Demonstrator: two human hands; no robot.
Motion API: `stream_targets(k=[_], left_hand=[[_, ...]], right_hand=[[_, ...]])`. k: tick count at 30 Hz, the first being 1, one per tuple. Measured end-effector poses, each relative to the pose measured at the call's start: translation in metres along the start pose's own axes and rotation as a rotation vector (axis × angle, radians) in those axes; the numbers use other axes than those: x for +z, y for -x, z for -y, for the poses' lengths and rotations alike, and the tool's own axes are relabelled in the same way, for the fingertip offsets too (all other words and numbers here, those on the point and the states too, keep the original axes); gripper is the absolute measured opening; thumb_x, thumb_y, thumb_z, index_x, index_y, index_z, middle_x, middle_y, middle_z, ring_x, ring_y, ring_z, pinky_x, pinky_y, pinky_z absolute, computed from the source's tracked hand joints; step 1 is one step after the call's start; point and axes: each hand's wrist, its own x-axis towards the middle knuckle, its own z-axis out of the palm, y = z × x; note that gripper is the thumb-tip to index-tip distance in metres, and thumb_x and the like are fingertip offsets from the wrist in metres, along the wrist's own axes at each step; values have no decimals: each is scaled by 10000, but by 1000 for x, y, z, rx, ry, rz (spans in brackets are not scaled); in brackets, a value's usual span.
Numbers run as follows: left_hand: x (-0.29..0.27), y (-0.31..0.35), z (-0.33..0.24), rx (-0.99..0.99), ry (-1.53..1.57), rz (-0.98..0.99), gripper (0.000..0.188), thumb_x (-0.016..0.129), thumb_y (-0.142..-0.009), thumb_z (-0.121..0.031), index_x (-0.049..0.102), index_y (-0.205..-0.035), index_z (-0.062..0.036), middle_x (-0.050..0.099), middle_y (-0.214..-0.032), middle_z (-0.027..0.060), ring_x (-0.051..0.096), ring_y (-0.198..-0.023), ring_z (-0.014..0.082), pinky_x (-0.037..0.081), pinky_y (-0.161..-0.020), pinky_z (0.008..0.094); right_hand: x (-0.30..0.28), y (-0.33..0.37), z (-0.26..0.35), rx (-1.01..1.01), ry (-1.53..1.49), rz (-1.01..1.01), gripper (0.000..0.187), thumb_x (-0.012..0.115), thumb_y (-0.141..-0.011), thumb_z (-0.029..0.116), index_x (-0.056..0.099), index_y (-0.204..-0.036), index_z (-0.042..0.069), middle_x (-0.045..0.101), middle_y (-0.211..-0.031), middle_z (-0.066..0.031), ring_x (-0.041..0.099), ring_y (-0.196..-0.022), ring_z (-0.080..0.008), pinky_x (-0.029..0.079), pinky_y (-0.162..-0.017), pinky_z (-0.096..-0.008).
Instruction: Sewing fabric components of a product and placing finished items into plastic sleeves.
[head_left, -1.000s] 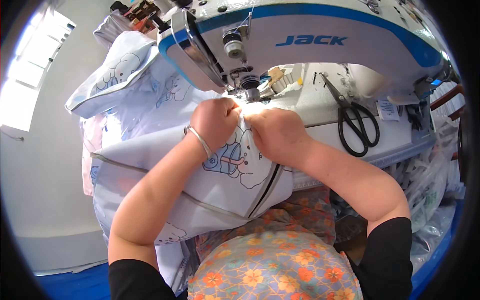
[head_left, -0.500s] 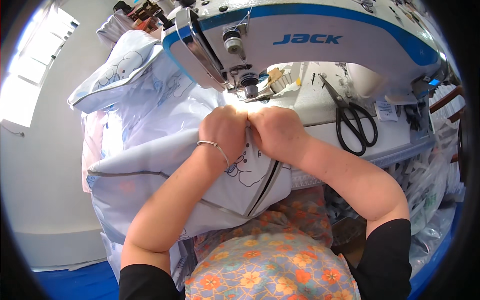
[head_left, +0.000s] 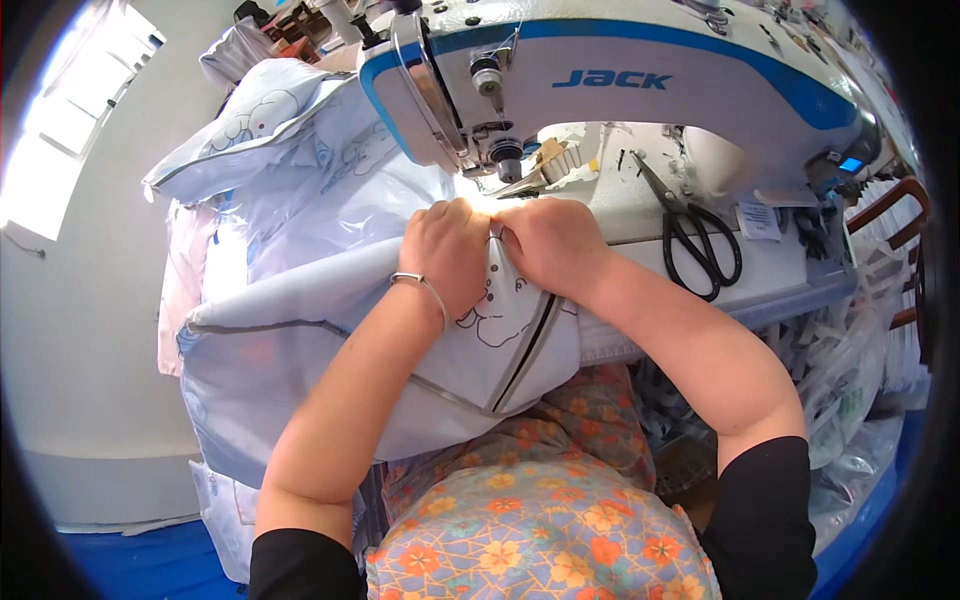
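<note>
Pale blue-white fabric [head_left: 290, 375] with grey piping and a cartoon print drapes over the table edge toward my lap. My left hand [head_left: 447, 252], with a bangle at its wrist, grips the fabric just in front of the sewing machine's [head_left: 640, 95] lit needle area. Beside it, almost touching, my right hand [head_left: 550, 245] pinches the same cloth. Both sets of fingers are curled, and the fingertips are partly lost in the bright light. A dark zipper [head_left: 530, 350] with grey edges runs down the cloth below my right hand. The needle itself cannot be made out.
Black-handled scissors [head_left: 700, 240] lie on the machine table to the right, near a small white label [head_left: 758, 221]. More printed fabric [head_left: 265, 120] is heaped at the left behind my hands. Clear plastic bags [head_left: 850, 350] hang at the right beside a brown wooden frame [head_left: 905, 205].
The view has shifted slightly. Both hands still hold the cloth by the needle area, and the left fingers look a little more spread over it. The scissors lie as before.
</note>
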Motion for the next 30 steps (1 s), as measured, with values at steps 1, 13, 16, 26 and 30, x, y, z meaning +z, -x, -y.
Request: stream_targets(k=[1,13,16,26,30], left_hand=[[-3,0,-2,35,5,-69,230,582,-782,-63,661,-996,-82,601,-993,78,589,-996,264,449,-894,373],[-66,132,99,-540,-518,-319,889,810,-707,-254,418,-1482,-66,415,-1499,218,337,-1425,398,180,-1190,535],[-46,117,150,-507,-274,-169,670,798,-726,-249,573,-1339,-98,570,-1346,174,476,-1314,343,247,-1153,534],[-30,-32,219,-205,-518,-254,199,684,-790,-119,708,-986,-144,686,-1031,49,606,-1086,253,313,-1128,514],[-1,-67,253,-77,-403,-268,236,654,-813,-107,708,-1038,-151,674,-1085,31,581,-1155,249,311,-1139,510]], right_hand=[[0,0,0,-2,9,-5,138,600,-861,157,717,-852,84,676,-728,-158,672,-699,-351,528,-625,-464],[7,0,0,44,45,-50,215,583,-815,118,758,-939,110,680,-738,-160,669,-701,-344,531,-640,-446],[-1,2,2,151,-11,-7,216,579,-872,147,730,-1018,98,695,-775,-141,690,-760,-286,535,-680,-403],[-5,35,46,721,-2200,-217,297,568,-935,211,598,-1206,93,677,-1090,-38,644,-981,-147,507,-904,-327],[34,24,75,743,-2283,-67,342,567,-922,171,572,-1245,57,650,-1202,-108,592,-1162,-261,441,-1039,-422]])
